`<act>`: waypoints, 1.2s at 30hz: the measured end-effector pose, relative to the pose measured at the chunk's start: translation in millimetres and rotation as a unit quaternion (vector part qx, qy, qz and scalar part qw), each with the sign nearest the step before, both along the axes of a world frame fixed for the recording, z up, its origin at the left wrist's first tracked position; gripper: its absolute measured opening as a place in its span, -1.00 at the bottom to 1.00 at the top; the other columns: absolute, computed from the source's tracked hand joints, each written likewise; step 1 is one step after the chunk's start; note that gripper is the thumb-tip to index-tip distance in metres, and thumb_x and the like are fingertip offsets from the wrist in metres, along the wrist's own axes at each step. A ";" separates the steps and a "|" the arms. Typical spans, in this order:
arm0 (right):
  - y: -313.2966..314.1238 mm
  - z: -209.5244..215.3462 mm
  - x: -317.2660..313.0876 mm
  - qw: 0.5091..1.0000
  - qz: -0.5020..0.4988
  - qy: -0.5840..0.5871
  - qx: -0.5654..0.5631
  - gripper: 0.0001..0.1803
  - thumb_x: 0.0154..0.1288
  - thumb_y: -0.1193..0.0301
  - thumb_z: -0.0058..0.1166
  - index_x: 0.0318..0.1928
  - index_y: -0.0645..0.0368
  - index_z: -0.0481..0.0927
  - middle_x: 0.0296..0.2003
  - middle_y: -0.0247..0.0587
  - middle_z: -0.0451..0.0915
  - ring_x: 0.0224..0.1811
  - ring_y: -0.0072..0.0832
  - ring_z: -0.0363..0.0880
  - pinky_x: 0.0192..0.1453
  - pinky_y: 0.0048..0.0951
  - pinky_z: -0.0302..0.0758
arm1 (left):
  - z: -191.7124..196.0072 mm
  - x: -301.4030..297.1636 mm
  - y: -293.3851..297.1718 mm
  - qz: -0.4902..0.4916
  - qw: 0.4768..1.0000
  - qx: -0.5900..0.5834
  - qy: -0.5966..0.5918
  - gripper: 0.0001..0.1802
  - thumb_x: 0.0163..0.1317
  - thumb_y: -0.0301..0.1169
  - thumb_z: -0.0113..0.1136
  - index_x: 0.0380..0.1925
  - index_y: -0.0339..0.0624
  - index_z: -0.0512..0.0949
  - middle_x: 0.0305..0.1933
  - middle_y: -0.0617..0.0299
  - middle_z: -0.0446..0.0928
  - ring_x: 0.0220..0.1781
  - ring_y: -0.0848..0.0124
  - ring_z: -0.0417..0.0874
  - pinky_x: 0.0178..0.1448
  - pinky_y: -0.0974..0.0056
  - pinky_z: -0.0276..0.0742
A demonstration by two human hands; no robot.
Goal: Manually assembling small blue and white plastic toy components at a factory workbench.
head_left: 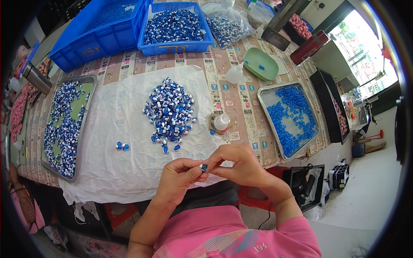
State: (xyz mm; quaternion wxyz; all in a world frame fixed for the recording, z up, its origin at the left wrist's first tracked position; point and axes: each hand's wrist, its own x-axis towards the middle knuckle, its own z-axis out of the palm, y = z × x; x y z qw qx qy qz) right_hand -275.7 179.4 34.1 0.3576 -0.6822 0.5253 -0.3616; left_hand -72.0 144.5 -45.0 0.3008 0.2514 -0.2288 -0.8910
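Note:
Close to the front edge of the table, my left hand (177, 177) pinches a small blue-and-white plastic piece (204, 167) between thumb and fingers. My right hand (237, 165) meets it from the right, its thumb and forefinger closed at the piece's side; the fingertips hide much of it. Beyond my hands, a heap of similar blue-and-white pieces (170, 109) lies on a crumpled white paper sheet (114, 101). Left of the heap, a little group of pieces (122, 146) sits apart. A small white-topped jar (222, 121) stands right of the sheet.
A metal tray (80, 144) of blue-and-white pieces lies at left, another tray (261, 95) of clear blue pieces at right. Blue crates (97, 47) and a filled plastic bag (226, 26) stand at the back. A white squeeze bottle (235, 74) neighbours a green dish (260, 64).

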 end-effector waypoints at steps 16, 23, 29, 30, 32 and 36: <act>-1.1 6.4 -0.4 1.000 -0.010 -0.012 -0.014 -0.79 0.18 0.53 0.32 -0.15 0.21 0.72 -0.33 -0.17 0.71 -0.30 -0.40 0.70 -0.21 -0.43 0.58 | 8.4 7.2 -7.1 -0.036 0.997 0.058 0.039 -0.79 0.37 -0.52 0.19 -0.03 -0.30 0.58 -0.14 0.11 0.67 -0.17 0.37 0.75 -0.05 0.31 0.73; -6.3 1.7 4.8 1.000 0.013 -0.023 -0.011 -0.83 0.15 0.54 0.32 -0.19 0.21 0.73 -0.32 -0.14 0.70 -0.29 -0.30 0.69 -0.22 -0.39 0.57 | 4.3 11.8 -8.5 -0.038 0.997 0.052 0.047 -0.80 0.36 -0.52 0.20 -0.04 -0.31 0.59 -0.16 0.08 0.68 -0.20 0.37 0.75 -0.07 0.30 0.74; 0.8 5.7 -0.1 1.000 -0.002 -0.026 -0.016 -0.84 0.13 0.57 0.33 -0.23 0.21 0.74 -0.33 -0.15 0.71 -0.26 -0.31 0.71 -0.19 -0.38 0.59 | 6.0 1.2 -5.0 -0.037 0.998 0.044 0.034 -0.81 0.35 -0.52 0.22 -0.07 -0.32 0.61 -0.18 0.07 0.68 -0.21 0.37 0.75 -0.07 0.28 0.74; 4.0 7.7 -4.9 1.000 -0.011 -0.022 -0.015 -0.85 0.12 0.58 0.34 -0.25 0.20 0.74 -0.33 -0.17 0.72 -0.25 -0.33 0.73 -0.17 -0.39 0.61 | 8.1 -2.6 -3.9 -0.047 0.997 0.041 0.037 -0.81 0.35 -0.52 0.22 -0.07 -0.32 0.61 -0.18 0.07 0.68 -0.21 0.37 0.75 -0.07 0.28 0.74; 11.0 10.7 -14.5 0.999 -0.020 -0.027 -0.014 -0.84 0.13 0.58 0.34 -0.24 0.21 0.74 -0.32 -0.16 0.72 -0.24 -0.32 0.73 -0.16 -0.39 0.61 | 14.5 -10.7 0.2 -0.045 0.998 0.047 -0.003 -0.82 0.35 -0.54 0.21 -0.08 -0.32 0.61 -0.20 0.06 0.68 -0.23 0.34 0.75 -0.09 0.27 0.73; 26.8 20.0 -41.1 0.998 -0.007 -0.070 0.004 -0.84 0.17 0.57 0.30 -0.21 0.23 0.72 -0.27 -0.14 0.69 -0.19 -0.28 0.69 -0.13 -0.36 0.59 | 26.8 -34.9 19.1 -0.050 0.998 0.036 0.020 -0.83 0.35 -0.56 0.20 -0.08 -0.33 0.59 -0.22 0.05 0.67 -0.26 0.32 0.74 -0.10 0.25 0.73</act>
